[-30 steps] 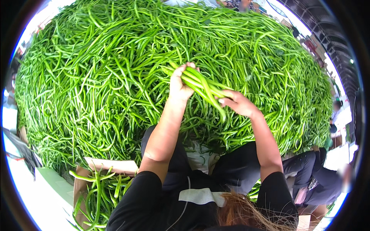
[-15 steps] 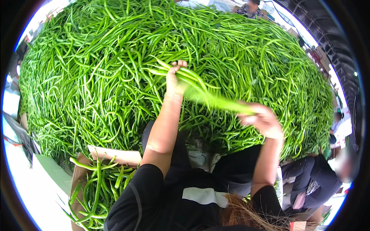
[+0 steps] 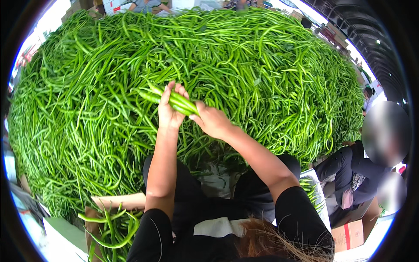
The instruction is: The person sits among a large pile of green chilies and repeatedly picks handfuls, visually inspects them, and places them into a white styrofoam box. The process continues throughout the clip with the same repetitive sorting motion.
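Observation:
A small bunch of long green chili peppers (image 3: 183, 104) lies slantwise between my two hands, above the middle of a large pepper heap (image 3: 262, 74). My left hand (image 3: 171, 107) holds the bunch at its middle, and the peppers' far ends stick out to the left past the thumb. At the lower right end, my right hand (image 3: 214, 122) grips the same bunch, its fingers partly hidden behind the knuckles. The two hands are close together.
At my lower left, a cardboard box (image 3: 120, 201) contains more green peppers. A white box with peppers (image 3: 321, 196) stands by my right thigh. Beside it sits another person in dark trousers (image 3: 345, 168), near a carton with a red stripe (image 3: 349, 236). More people are beyond the heap.
My right hand has swung left and inward, bringing its peppers against those in my left hand. My left hand has shifted left and slightly nearer.

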### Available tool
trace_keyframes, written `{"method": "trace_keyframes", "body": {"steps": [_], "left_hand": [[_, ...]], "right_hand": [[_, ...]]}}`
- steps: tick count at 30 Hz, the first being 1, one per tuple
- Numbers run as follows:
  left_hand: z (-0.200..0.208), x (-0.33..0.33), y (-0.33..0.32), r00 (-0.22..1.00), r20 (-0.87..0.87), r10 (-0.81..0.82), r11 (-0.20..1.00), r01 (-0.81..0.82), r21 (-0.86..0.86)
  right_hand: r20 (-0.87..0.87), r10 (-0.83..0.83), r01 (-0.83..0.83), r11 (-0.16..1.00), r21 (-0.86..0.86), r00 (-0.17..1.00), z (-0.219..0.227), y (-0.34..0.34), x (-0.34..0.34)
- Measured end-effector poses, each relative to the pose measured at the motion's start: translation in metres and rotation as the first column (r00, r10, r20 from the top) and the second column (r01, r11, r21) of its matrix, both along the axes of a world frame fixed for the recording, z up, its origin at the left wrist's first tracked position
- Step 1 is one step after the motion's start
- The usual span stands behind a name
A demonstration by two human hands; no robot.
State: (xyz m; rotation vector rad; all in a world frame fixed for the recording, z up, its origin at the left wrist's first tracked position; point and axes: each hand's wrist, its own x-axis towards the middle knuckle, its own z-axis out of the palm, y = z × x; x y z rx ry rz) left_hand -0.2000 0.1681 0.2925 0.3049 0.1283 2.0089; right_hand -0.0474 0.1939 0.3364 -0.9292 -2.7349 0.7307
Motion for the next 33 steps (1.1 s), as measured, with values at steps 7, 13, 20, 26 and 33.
{"method": "trace_keyframes", "body": {"steps": [7, 13, 20, 26, 33], "left_hand": [[-0.046, 0.016, 0.027, 0.984, -0.001, -0.177, 0.982, 0.176, -0.067], [-0.037, 0.017, 0.055, 0.969, 0.093, -0.231, 0.94, 0.247, -0.234], [-0.053, 0.027, 0.078, 0.942, -0.129, -0.309, 0.877, 0.23, -0.421], [-0.056, 0.03, 0.083, 0.933, -0.078, -0.35, 0.809, 0.26, -0.527], [-0.058, 0.031, 0.082, 0.946, -0.075, -0.317, 0.802, 0.225, -0.553]], "right_hand": [[-0.157, 0.173, -0.194, 0.972, -0.13, 0.972, -0.064, 0.041, 0.022], [-0.451, -0.209, 0.081, 0.955, -0.286, 0.868, -0.117, 0.179, 0.052], [0.109, -0.864, 0.859, 0.502, 0.098, 0.492, -0.174, 0.395, 0.058], [0.351, -0.708, 0.788, 0.577, -0.213, 0.613, -0.185, 0.458, 0.069], [0.422, -0.754, 0.733, 0.631, 0.253, 0.503, -0.205, 0.471, 0.067]]}}
